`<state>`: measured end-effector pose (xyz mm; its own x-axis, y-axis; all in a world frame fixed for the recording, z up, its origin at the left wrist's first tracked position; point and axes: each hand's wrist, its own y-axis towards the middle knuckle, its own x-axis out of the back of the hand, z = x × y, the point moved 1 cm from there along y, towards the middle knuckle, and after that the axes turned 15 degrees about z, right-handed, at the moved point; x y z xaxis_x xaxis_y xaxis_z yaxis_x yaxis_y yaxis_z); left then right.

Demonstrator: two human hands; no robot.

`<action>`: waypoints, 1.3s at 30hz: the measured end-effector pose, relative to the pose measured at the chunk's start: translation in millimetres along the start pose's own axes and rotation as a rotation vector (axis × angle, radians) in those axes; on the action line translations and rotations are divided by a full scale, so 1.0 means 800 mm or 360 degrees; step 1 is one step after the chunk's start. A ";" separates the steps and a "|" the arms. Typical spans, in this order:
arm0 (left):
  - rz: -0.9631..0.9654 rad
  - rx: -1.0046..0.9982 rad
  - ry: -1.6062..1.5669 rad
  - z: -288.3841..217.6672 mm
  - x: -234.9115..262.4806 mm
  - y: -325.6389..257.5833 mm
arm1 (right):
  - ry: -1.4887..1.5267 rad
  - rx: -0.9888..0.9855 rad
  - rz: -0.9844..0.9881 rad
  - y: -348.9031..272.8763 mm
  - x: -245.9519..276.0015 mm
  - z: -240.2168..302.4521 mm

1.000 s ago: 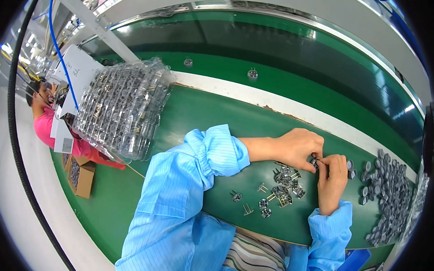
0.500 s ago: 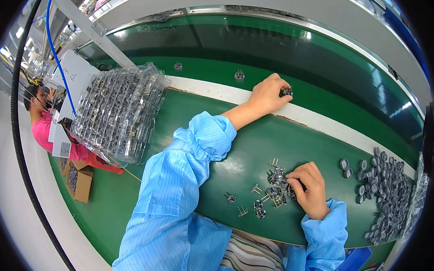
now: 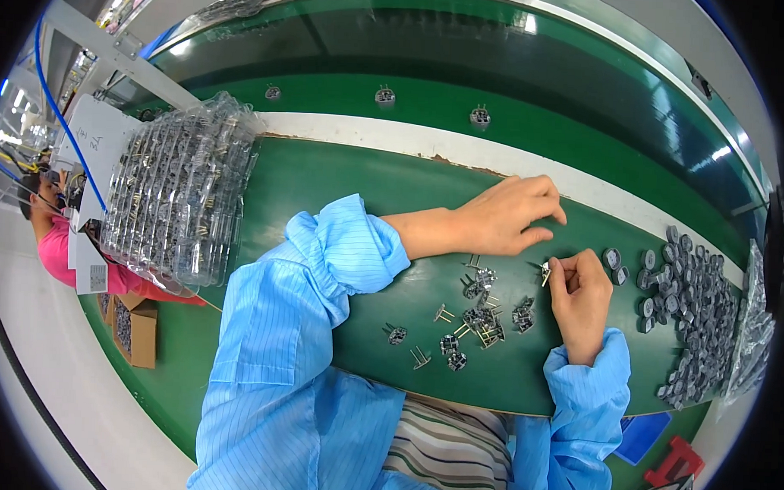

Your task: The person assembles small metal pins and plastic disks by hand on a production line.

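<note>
My left hand (image 3: 507, 216) reaches in over the green bench, empty, thumb and fingers apart. Close to its right, my right hand (image 3: 583, 297) pinches a small circuit part with metal pins (image 3: 546, 271) between thumb and fingertips. Below the hands lies a loose heap of similar pinned circuit parts (image 3: 482, 322); one part (image 3: 523, 314) sits just right of the heap, and several are scattered to its left. To the right of my right hand are many dark grey round caps (image 3: 697, 299), with a couple (image 3: 614, 263) apart from the pile.
Stacked clear plastic trays (image 3: 178, 194) full of parts stand at the left. Beyond a white ledge (image 3: 396, 141), a green belt (image 3: 328, 92) carries 3 parts, one of them a round pinned part (image 3: 480, 117). A person in pink (image 3: 64, 251) sits far left near an open carton (image 3: 139, 327).
My left hand has let go of a part on the belt and come back toward the bench. My right hand has lifted from the heap with a pinned part. The view has shifted.
</note>
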<state>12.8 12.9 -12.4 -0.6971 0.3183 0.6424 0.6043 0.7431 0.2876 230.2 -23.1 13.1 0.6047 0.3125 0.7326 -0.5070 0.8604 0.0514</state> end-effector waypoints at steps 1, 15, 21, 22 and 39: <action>0.0063 -0.0064 0.0141 -0.003 -0.003 0.000 | 0.0027 -0.0049 0.0047 -0.001 0.003 -0.002; 0.0413 -0.0047 0.0170 -0.024 0.015 0.002 | 0.0102 0.0233 0.0364 -0.005 0.014 -0.001; 0.0486 -0.0040 -0.0005 -0.034 0.016 0.008 | 0.0521 -0.0073 0.0279 -0.005 0.015 0.001; 0.0506 -0.0034 -0.0039 -0.033 0.014 0.009 | 0.0524 -0.0075 0.0278 -0.006 0.013 -0.001; 0.0719 -0.0009 -0.0387 -0.024 0.006 -0.001 | -0.0754 0.0040 -0.0540 -0.005 0.058 -0.023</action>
<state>16.4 2.5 4.5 -0.4351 0.7350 0.5200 0.8675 0.4969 0.0235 271.8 -4.5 34.6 0.3982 -0.1978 0.8957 -0.3509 0.8693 0.3480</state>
